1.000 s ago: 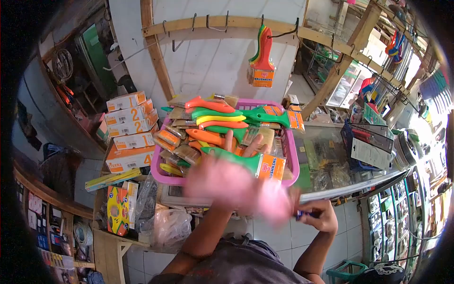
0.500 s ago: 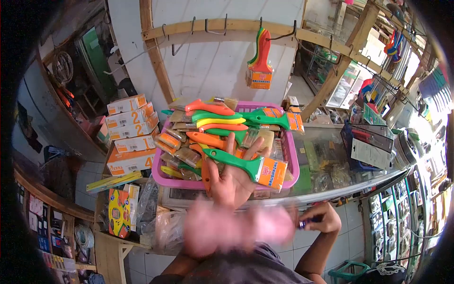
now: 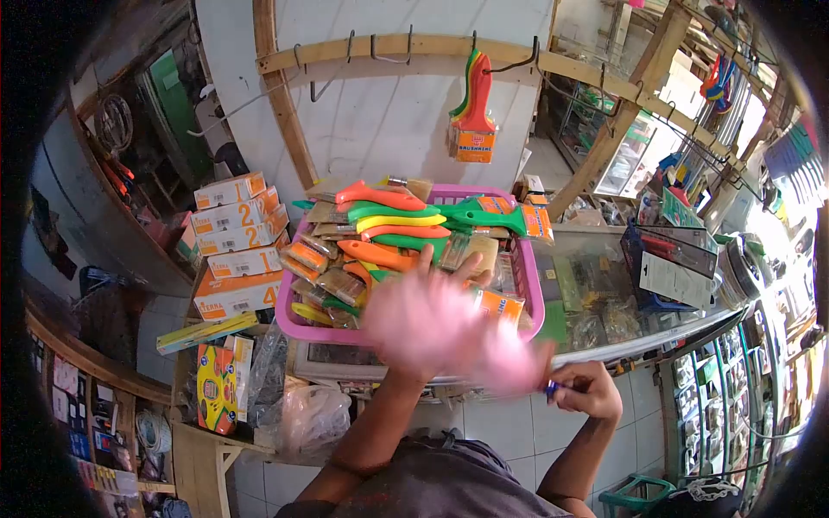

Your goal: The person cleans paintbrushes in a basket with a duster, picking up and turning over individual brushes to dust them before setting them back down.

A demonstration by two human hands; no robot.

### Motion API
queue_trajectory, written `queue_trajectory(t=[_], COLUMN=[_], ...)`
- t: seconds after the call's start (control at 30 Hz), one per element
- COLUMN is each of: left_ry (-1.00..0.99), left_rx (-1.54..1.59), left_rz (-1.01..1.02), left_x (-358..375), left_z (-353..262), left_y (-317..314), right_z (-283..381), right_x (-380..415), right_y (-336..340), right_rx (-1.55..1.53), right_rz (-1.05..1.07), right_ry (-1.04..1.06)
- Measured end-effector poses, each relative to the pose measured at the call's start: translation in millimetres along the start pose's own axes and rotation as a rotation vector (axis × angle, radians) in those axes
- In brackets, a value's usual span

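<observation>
My right hand [image 3: 587, 391] is closed round the dark blue-purple handle [image 3: 552, 388] of a fluffy pink duster [image 3: 419, 321], which is smeared by motion. The duster passes in front of my left hand [image 3: 426, 259], leaving two fingertips and the wrist showing. A paintbrush [image 3: 503, 304] in an orange-labelled wrapper sticks out to the right of the duster; its green handle, seen lying on my left palm earlier, is now covered. Behind them a pink basket [image 3: 537, 298] is heaped with wrapped paintbrushes [image 3: 393, 221] with green, orange and yellow handles.
The basket stands on a glass counter [image 3: 596, 268]. White and orange boxes [image 3: 231, 237] are stacked at the left, above a yellow package [image 3: 218, 388]. More paintbrushes [image 3: 476, 112] hang from a hook on the wooden rail [image 3: 432, 45]. A blue basket [image 3: 669, 259] sits at right.
The pink duster has moved up from below my left hand to in front of it, covering the palm and the brush's green handle. My right hand has shifted slightly, still gripping the duster.
</observation>
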State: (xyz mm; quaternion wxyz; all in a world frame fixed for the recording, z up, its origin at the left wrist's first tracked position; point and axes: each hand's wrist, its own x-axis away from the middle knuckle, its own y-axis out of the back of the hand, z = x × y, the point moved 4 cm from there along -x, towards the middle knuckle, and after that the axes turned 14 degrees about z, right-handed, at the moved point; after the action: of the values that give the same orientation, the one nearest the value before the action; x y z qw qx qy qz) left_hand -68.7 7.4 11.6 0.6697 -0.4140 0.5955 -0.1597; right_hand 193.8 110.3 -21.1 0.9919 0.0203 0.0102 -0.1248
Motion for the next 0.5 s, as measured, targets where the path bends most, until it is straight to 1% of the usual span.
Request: queue_trajectory(t=[0.03, 0.07, 0.17, 0.2, 0.27, 0.3, 0.33, 0.37, 0.4, 0.43, 0.47, 0.5], left_ry=[0.036, 0.07, 0.001, -0.008, -0.027, 0.02, 0.076, 0.073, 0.269, 0.438, 0.613, 0.748], left_rx=[-0.088, -0.176, 0.153, 0.096, -0.017, -0.144, -0.267, -0.251, -0.657, -1.16, -1.66, -2.262], left_rz=[0.062, 0.125, 0.029, 0.043, 0.065, -0.012, -0.087, -0.012, -0.02, -0.007, 0.027, 0.097], left_x=[-3, -6, 6, 4, -1, -3, -4, -4, 2, 5, 7, 3], left_z=[0, 0, -2, -1, 1, 1, 1, 0, -13, -18, -22, -15], left_y=[-2, -3, 3, 2, -1, -2, -3, 0, 28, 35, 41, 16], right_z=[3, 9, -12, -5, 4, 9, 13, 7, -5, -3, -2, 0], right_x=[-1, 1, 12, 6, -2, -6, -5, -4, -1, -3, -4, -5], right_y=[-1, -5, 9, 7, 1, -4, -8, -4, 1, 1, 2, 1], right_rx=[0.171, 0.048, -0.391, -0.385, 0.033, 0.244, 0.058, -0.091, -0.241, -0.391, -0.362, -0.188], right_rz=[0.086, 0.156, -0.034, -0.11, 0.086, 0.179, 0.241, 0.169, 0.098, 0.027, -0.106, -0.024], right_ry=[-0.008, 0.063, 0.24, 0.083, 0.1, 0.11, 0.034, 0.072, 0.107, 0.138, 0.091, 0.072])
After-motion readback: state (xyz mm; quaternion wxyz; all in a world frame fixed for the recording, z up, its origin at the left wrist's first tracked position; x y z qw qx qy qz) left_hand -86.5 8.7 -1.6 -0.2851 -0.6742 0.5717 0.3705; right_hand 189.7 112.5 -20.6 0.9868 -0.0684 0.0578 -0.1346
